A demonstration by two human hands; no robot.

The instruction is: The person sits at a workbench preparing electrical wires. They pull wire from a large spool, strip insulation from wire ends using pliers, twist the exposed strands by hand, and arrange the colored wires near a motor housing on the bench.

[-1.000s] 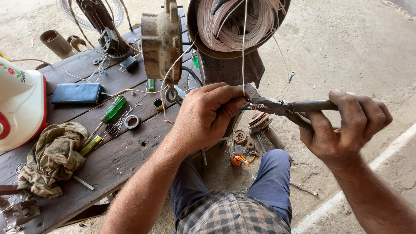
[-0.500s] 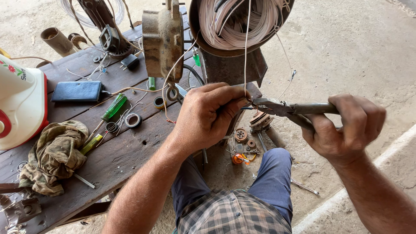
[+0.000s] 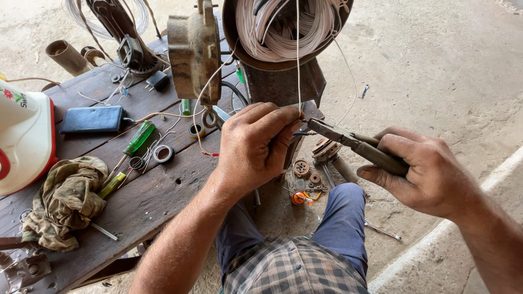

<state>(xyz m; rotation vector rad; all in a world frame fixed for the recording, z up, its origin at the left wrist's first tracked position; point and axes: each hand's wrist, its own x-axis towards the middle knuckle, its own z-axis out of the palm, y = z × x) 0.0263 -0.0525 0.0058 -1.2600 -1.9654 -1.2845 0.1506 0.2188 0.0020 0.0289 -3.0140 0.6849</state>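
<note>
My left hand [image 3: 257, 146] pinches a thin white wire [image 3: 297, 60] that drops from a coil of wire [image 3: 283, 24] inside a round metal drum at the top. My right hand [image 3: 425, 171] grips the handles of a pair of pliers [image 3: 348, 142], whose jaws point left and meet the wire at my left fingertips. Both hands are held in front of a dark wooden workbench [image 3: 152, 185], above my knee in blue trousers.
On the bench lie a rusty metal housing [image 3: 193, 51], a blue case [image 3: 91, 120], a green screwdriver [image 3: 139, 137], tape rolls [image 3: 162, 153], a crumpled rag [image 3: 68, 198] and a white and red container [image 3: 22, 141]. Small metal parts [image 3: 305, 174] lie on the concrete floor.
Both hands hold nearly the same pose. The right hand with the pliers has shifted slightly, staying at the wire by the left fingertips.
</note>
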